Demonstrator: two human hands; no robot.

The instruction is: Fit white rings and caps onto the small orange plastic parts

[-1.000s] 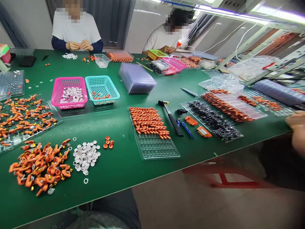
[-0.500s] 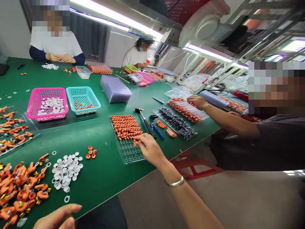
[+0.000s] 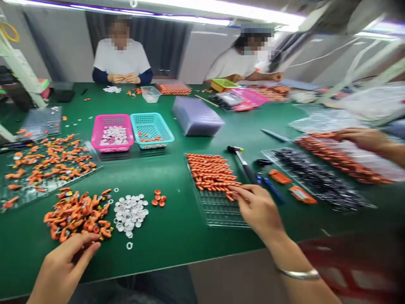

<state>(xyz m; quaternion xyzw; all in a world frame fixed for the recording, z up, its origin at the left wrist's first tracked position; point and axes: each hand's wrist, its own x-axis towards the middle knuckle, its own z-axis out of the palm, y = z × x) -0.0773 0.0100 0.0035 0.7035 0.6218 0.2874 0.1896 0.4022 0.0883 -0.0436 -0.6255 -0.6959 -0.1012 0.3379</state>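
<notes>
My right hand (image 3: 257, 209) is at the clear compartment tray (image 3: 221, 211), thumb and fingertips closed on a small orange handle-shaped part (image 3: 230, 195) at the edge of the filled rows. Neat rows of orange parts (image 3: 210, 169) fill the tray's far half. My left hand (image 3: 68, 259) is at the near edge of a loose pile of orange parts with yellow and metal bits (image 3: 79, 213). Its thumb and forefinger are slightly apart, and I see nothing between them. Between my hands lie a heap of white round caps (image 3: 131, 211) and several orange caps (image 3: 158, 198).
Pink (image 3: 112, 143) and turquoise (image 3: 153, 141) baskets stand behind, beside stacked clear trays (image 3: 198, 118). A hammer (image 3: 243, 162) and a tray of black parts (image 3: 319, 177) lie right. A co-worker's hand (image 3: 363, 137) is at another orange-filled tray. Two people sit across.
The view has turned left and levelled. My left hand has come up to the loose orange pile. My right hand remains at the tray's row edge with the orange part.
</notes>
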